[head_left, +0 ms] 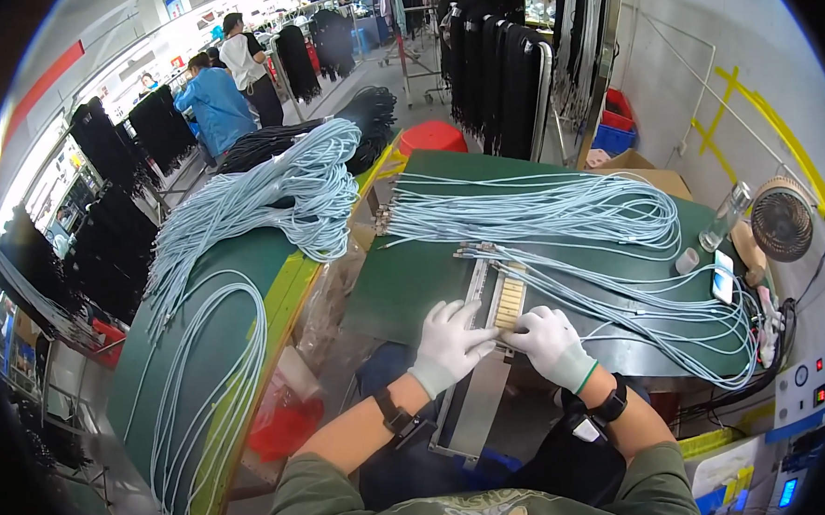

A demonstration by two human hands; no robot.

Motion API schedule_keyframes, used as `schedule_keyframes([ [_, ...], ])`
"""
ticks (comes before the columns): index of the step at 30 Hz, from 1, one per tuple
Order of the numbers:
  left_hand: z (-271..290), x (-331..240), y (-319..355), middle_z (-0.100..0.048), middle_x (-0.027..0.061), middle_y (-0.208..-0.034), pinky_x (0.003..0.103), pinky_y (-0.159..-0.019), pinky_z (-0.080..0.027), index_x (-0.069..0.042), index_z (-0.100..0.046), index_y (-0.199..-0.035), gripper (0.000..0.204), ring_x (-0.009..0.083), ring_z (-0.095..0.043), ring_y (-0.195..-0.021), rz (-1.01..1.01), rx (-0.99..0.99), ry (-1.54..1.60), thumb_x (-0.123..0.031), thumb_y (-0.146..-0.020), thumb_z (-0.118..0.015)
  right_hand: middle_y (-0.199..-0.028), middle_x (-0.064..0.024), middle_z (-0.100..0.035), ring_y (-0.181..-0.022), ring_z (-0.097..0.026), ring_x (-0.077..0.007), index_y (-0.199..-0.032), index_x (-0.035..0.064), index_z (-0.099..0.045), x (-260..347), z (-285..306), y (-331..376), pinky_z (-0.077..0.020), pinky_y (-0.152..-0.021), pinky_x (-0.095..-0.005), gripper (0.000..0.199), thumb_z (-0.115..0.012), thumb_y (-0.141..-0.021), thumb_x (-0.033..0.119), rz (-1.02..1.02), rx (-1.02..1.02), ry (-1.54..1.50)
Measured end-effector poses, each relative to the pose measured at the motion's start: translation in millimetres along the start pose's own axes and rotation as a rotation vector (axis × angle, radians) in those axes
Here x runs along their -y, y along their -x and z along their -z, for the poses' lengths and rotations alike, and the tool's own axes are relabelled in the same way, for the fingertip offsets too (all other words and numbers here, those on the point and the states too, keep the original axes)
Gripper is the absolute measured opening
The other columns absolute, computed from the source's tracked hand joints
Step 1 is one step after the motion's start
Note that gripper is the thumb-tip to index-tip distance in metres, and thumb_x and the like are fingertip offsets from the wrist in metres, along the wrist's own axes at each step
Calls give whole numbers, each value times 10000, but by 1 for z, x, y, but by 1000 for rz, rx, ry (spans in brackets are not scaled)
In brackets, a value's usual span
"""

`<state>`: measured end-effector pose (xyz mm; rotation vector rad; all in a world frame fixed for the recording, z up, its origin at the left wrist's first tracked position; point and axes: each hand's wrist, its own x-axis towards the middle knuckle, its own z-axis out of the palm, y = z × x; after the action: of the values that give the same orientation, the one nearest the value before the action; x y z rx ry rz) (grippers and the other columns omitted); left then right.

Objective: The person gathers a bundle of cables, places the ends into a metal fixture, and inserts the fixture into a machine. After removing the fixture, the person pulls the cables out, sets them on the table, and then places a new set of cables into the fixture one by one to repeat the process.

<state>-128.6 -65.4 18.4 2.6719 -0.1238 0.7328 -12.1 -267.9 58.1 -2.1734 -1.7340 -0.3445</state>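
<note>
Both of my hands wear white gloves and meet at the near end of a narrow metal fixture (487,384) at the table edge. My left hand (452,342) reaches in from the left, its thumb and forefinger drawn together at the fixture. Close beside it, my right hand (551,345) is pinched, fingertips almost touching the left ones. Whatever the fingertips hold is too small and covered to make out. Just beyond them lies a row of pale yellow blocks (510,299) in the fixture. Light blue cables (620,307) with metal ends run past its far end to the right.
A larger bundle of light blue cables (531,209) lies farther back on the green table (386,291). More cables (269,190) cover the left table. A glass bottle (726,215), phone (722,277) and small fan (782,219) stand at right. Other people work far left.
</note>
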Motion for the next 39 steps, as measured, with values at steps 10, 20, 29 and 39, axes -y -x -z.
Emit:
schedule_keyframes([
  [10, 2, -4, 14, -575, 163, -1335, 518, -1057, -383, -230, -716, -1193, 375, 364, -530, -1207, -89, 4, -84, -353, -840, -700, -1005, -3, -654, -975, -592, -255, -1043, 211, -738, 5, 16, 0, -473, -850, -396, 268, -650, -800, 141, 96, 47, -139],
  [20, 11, -13, 15, -556, 176, -1357, 524, -1077, -368, -219, -676, -1253, 462, 400, -511, -1220, -94, 53, -79, -381, -822, -708, -1014, -3, -654, -983, -593, -260, -1026, 208, -736, 10, 6, 6, -478, -850, -392, 258, -639, -802, 123, 9, 88, -77],
  [29, 10, -10, 11, -553, 175, -1365, 518, -1076, -372, -211, -697, -1225, 459, 397, -512, -1221, -86, 43, -68, -378, -799, -729, -1027, -10, -651, -1009, -586, -254, -1029, 203, -739, 9, 5, 5, -464, -873, -385, 267, -626, -806, 108, 14, 49, -63],
  [39, 12, -14, 10, -613, 138, -1289, 499, -1031, -407, -227, -762, -1078, 326, 360, -543, -1185, -77, 34, -17, -342, -773, -772, -977, -38, -632, -974, -579, -272, -1028, 187, -730, -1, -1, 9, -464, -858, -391, 258, -673, -780, 141, -53, 27, -182],
])
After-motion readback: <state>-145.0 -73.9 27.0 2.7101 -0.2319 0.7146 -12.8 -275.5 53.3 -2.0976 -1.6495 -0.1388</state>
